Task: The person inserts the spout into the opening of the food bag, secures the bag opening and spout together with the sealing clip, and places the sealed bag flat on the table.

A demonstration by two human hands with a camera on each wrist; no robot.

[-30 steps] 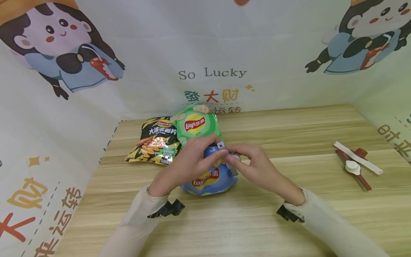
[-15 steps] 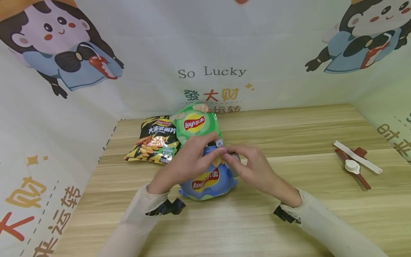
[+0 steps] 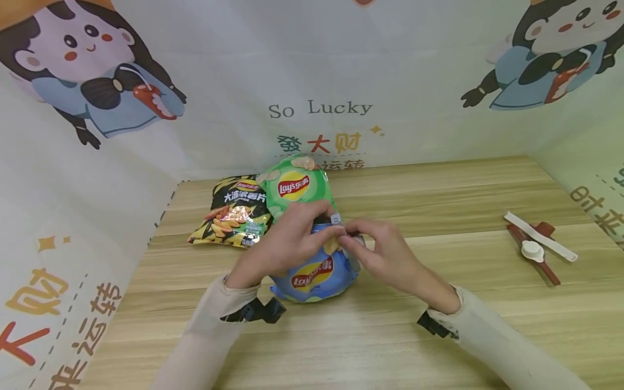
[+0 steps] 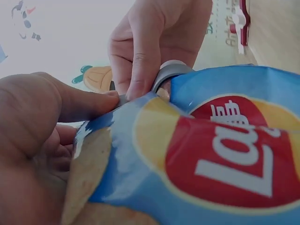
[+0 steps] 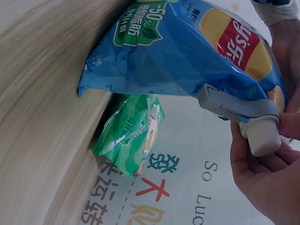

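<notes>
A blue Lay's chip bag (image 3: 312,279) stands upright between the two hands, its top folded over. The left hand (image 3: 285,241) pinches the bag's top edge between thumb and fingers; the thumb (image 4: 89,101) lies along the fold in the left wrist view. A grey bag clip (image 5: 239,103) with a white cap (image 5: 263,136) sits across the bag's top, its arm angled along the bag. The right hand (image 3: 392,257) grips the clip at the capped end, thumb and fingers close to the left thumb. Whether the clip's far end is fastened, I cannot tell.
Behind the hands lie a green Lay's bag (image 3: 294,187) and a black-and-yellow chip bag (image 3: 234,211), partly overlapping. On the right of the wooden table (image 3: 439,336) lies a dark red clip (image 3: 548,271) with a white cap and a white strip (image 3: 541,236). A printed cloth wall (image 3: 219,70) borders the back.
The blue bag's lower part has shifted slightly toward the person. The grey clip's arm has turned in closer to the bag. Both hands keep nearly the same place and hold.
</notes>
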